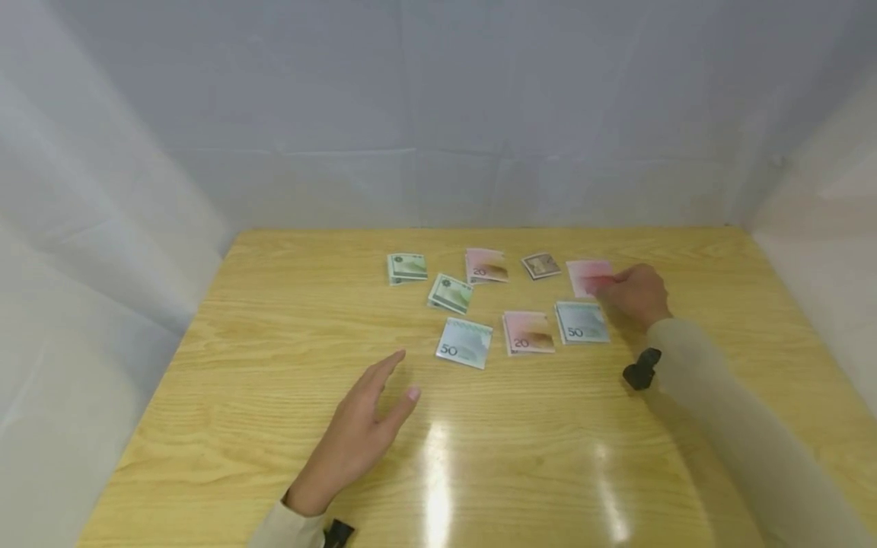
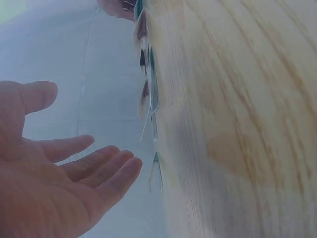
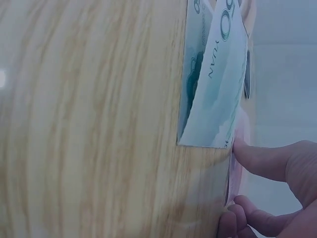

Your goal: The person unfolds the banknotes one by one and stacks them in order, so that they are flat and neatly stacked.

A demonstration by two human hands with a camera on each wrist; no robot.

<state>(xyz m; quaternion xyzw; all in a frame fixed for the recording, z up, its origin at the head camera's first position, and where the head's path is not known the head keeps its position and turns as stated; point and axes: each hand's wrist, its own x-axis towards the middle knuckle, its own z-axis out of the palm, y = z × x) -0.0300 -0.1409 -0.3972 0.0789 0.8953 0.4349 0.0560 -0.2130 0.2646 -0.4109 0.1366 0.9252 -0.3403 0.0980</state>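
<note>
At the right of the group of banknotes, my right hand (image 1: 642, 294) pinches the right edge of a pink-red folded banknote (image 1: 585, 274) at the table surface. In the right wrist view the thumb and fingers of that hand (image 3: 302, 173) are at the pink note's edge, beside a folded blue-green 50 note (image 3: 218, 94). That 50 note (image 1: 582, 323) lies just in front of the pink one. My left hand (image 1: 356, 430) hovers over the table with fingers extended and nothing held. Nearest to it is another blue 50 note (image 1: 464, 342).
Other folded notes lie about: a 20 note (image 1: 529, 332) in front, a second 20 note (image 1: 486, 266) behind, two green notes (image 1: 409, 267) at the left, and a small brown note (image 1: 542, 266). The wooden table (image 1: 274, 365) ends at a pale curtain (image 1: 411, 114).
</note>
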